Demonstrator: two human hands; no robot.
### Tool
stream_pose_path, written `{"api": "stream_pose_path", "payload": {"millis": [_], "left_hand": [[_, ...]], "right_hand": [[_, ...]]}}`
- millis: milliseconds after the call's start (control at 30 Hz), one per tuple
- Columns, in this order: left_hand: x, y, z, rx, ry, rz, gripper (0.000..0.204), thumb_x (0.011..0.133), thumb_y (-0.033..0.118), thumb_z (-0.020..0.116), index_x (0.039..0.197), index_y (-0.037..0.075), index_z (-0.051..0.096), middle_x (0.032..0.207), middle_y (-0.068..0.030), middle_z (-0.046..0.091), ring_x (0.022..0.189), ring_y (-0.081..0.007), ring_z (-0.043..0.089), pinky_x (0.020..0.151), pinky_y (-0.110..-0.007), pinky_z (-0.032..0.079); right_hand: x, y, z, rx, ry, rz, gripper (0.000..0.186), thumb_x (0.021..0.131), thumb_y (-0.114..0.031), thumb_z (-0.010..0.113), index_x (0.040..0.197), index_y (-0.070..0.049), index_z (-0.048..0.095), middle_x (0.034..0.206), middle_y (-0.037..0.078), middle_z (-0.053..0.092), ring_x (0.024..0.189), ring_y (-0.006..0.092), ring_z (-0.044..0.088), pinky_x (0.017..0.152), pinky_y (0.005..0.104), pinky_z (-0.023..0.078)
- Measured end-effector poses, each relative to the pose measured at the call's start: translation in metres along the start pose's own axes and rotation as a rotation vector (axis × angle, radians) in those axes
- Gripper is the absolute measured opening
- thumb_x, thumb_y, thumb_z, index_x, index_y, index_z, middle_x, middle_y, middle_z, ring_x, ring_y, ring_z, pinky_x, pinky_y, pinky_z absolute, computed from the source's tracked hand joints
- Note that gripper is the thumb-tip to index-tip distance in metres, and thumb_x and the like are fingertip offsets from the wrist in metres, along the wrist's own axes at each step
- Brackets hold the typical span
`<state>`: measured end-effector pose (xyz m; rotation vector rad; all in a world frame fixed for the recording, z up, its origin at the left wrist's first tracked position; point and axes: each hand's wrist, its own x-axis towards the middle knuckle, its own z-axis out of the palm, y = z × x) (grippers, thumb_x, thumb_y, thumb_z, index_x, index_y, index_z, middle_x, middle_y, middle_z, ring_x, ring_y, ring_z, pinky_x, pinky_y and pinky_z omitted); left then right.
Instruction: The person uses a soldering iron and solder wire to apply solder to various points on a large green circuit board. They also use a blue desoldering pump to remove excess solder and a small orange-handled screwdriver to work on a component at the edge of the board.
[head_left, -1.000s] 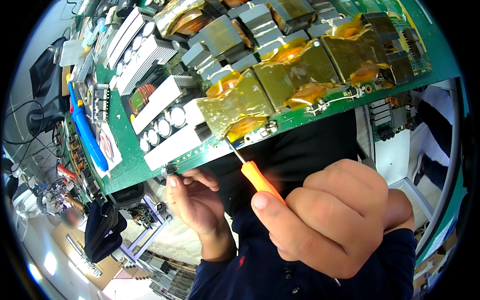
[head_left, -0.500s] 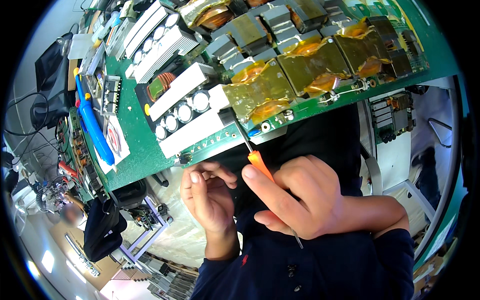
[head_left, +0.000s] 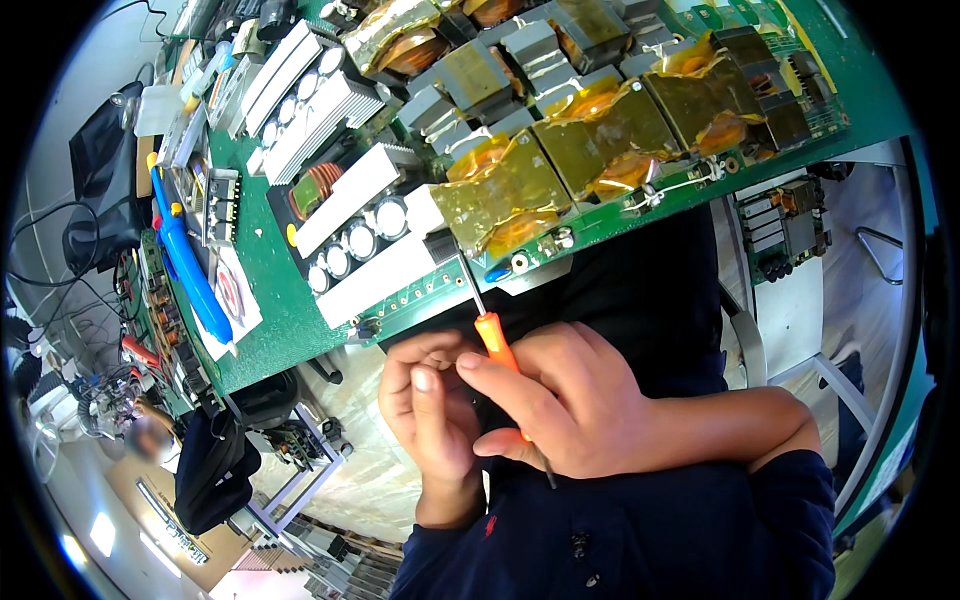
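Observation:
My right hand [head_left: 570, 400] is wrapped around a screwdriver with an orange handle [head_left: 494, 338], its index finger lying along the handle. A thin metal shaft runs up from the handle to a dark rectangular piece [head_left: 439, 246] at the near edge of a large circuit board [head_left: 425, 302]. Whether that piece belongs to the tool or the board I cannot tell. Another thin metal end sticks out below my palm. Beside the handle, my left hand [head_left: 435, 410] is held with thumb raised and fingers loosely bent, apart from the thumb; nothing shows in it.
White heat sinks [head_left: 385, 268], round capacitors [head_left: 362, 240] and yellow-taped transformers [head_left: 510, 195] crowd the board. On the green mat [head_left: 270, 345] at left lies a blue tool [head_left: 190, 270]. A small board assembly [head_left: 783, 230] sits low at right. A person [head_left: 150, 440] is far left.
Both hands have drawn closer together: my right hand and the screwdriver have shifted left, my left hand slightly right. The board appears a little further left in view.

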<state>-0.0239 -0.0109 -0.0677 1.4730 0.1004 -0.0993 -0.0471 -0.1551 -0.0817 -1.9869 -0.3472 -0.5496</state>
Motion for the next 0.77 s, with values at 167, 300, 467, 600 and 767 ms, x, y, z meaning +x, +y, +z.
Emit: {"api": "stream_pose_path", "payload": {"millis": [167, 300, 467, 600, 767], "left_hand": [[0.009, -0.003, -0.007, -0.020, 0.033, 0.015, 0.034, 0.098, 0.025, 0.047, 0.106, -0.007, 0.055, 0.081, -0.0148, 0.063, 0.069, -0.0167, 0.057, 0.066, -0.027, 0.046], [0.014, -0.001, -0.006, -0.028, 0.104, 0.059, 0.033, 0.099, 0.026, 0.045, 0.102, -0.005, 0.056, 0.074, -0.0161, 0.062, 0.060, -0.0174, 0.056, 0.058, -0.026, 0.045], [0.018, -0.001, -0.002, -0.028, 0.216, 0.072, 0.030, 0.099, 0.024, 0.046, 0.097, -0.004, 0.056, 0.073, -0.0143, 0.062, 0.056, -0.0167, 0.056, 0.051, -0.025, 0.045], [0.017, -0.002, -0.004, -0.113, 0.232, 0.126, 0.027, 0.099, 0.022, 0.047, 0.092, -0.003, 0.057, 0.074, -0.0122, 0.062, 0.055, -0.0164, 0.057, 0.046, -0.025, 0.045], [0.018, 0.001, -0.008, -0.045, 0.190, 0.071, 0.033, 0.098, 0.028, 0.050, 0.095, -0.004, 0.058, 0.077, -0.0124, 0.064, 0.053, -0.0168, 0.056, 0.045, -0.025, 0.045]], "right_hand": [[0.006, 0.001, -0.003, -0.107, -0.011, -0.052, 0.051, 0.091, -0.039, 0.056, 0.121, 0.003, 0.055, 0.084, 0.010, 0.054, 0.066, 0.0218, 0.053, 0.055, 0.0314, 0.045], [0.009, 0.005, -0.005, -0.221, -0.022, -0.105, 0.042, 0.090, -0.029, 0.055, 0.118, 0.003, 0.056, 0.080, 0.009, 0.052, 0.064, 0.0212, 0.053, 0.053, 0.0307, 0.043], [0.016, 0.001, -0.013, -0.245, -0.042, -0.090, 0.034, 0.079, -0.013, 0.060, 0.110, 0.002, 0.061, 0.074, 0.006, 0.049, 0.059, 0.0184, 0.051, 0.050, 0.0292, 0.039], [0.020, 0.000, -0.015, -0.327, -0.040, -0.123, 0.029, 0.073, -0.006, 0.062, 0.102, 0.001, 0.064, 0.068, 0.004, 0.046, 0.054, 0.0156, 0.048, 0.048, 0.0277, 0.035], [0.023, -0.003, -0.020, -0.379, -0.081, -0.144, 0.025, 0.073, -0.006, 0.063, 0.097, 0.001, 0.066, 0.064, 0.002, 0.044, 0.053, 0.0147, 0.048, 0.047, 0.0269, 0.034]]}}
